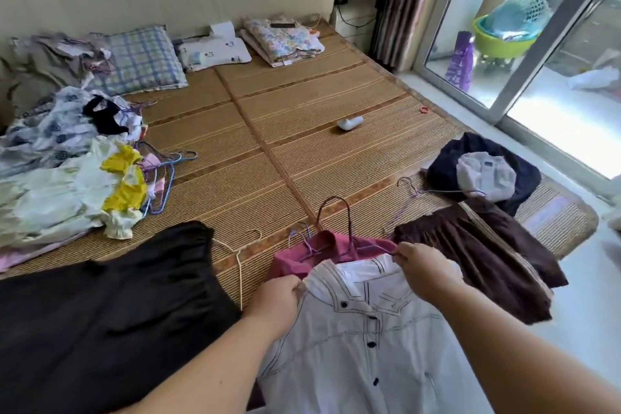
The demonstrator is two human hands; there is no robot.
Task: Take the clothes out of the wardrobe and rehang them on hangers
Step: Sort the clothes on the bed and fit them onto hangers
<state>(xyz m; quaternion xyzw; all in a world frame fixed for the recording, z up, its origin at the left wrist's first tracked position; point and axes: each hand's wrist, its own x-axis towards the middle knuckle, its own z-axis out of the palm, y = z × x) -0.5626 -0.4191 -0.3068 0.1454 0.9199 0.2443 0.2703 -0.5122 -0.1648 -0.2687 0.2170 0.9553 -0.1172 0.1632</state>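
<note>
A white shirt (363, 339) with dark stitching and dark buttons lies at the bed's near edge, over a pink garment (295, 255). My left hand (279, 299) grips the shirt's left collar edge. My right hand (423, 265) pinches the purple wire hanger (347, 228) together with the shirt's right collar; the hanger's hook stands up above the pink garment. A second thin purple hanger (304, 239) rests on the pink cloth. A black garment (100, 312) lies to the left with a white wire hanger (239, 265) beside it. A dark brown garment (477, 255) lies to the right.
A woven bed mat (268, 118) carries a pile of clothes on hangers (67, 171) at the left, pillows and folded fabric at the back, a small white device (349, 123) mid-bed, and a navy and grey bundle (484, 175) at right. A glass sliding door (524, 54) stands at the right.
</note>
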